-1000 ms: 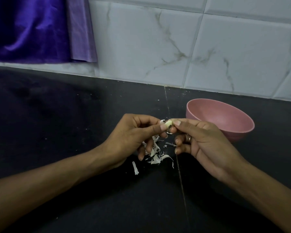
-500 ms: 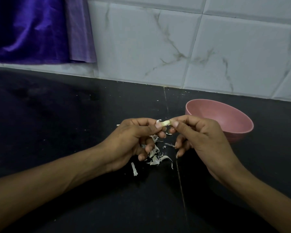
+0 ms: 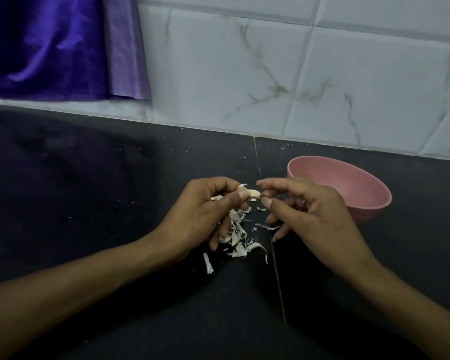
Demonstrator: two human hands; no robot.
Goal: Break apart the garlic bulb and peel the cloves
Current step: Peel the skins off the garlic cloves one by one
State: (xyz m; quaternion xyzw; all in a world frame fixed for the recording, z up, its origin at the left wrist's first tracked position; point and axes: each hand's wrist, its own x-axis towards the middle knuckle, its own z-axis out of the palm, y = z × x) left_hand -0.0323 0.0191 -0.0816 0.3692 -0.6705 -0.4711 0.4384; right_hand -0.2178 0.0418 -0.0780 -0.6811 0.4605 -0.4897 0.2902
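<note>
1. pale garlic clove (image 3: pixel 253 193) sits pinched between my left hand's (image 3: pixel 205 216) thumb and curled fingers, above the black counter (image 3: pixel 89 203).
2. my right hand (image 3: pixel 312 216) is just beside the clove, fingers loosely bent; i cannot tell whether its fingertips hold a scrap of skin.
3. peeled skins (image 3: pixel 238 237) lie scattered on the counter beneath both hands.
4. a pink bowl (image 3: pixel 359 188) stands behind the right hand, near the counter's back edge by the tiled wall (image 3: pixel 244 74).

The light is dim and cool, with no glare. The black counter (image 3: pixel 94 193) swallows detail and shows only faint mottled sheen at the left. The tiles (image 3: pixel 244 74) are evenly lit. The forearms darken toward the bottom edge. Tile lines bow from wide-angle distortion. Focus is soft throughout.
</note>
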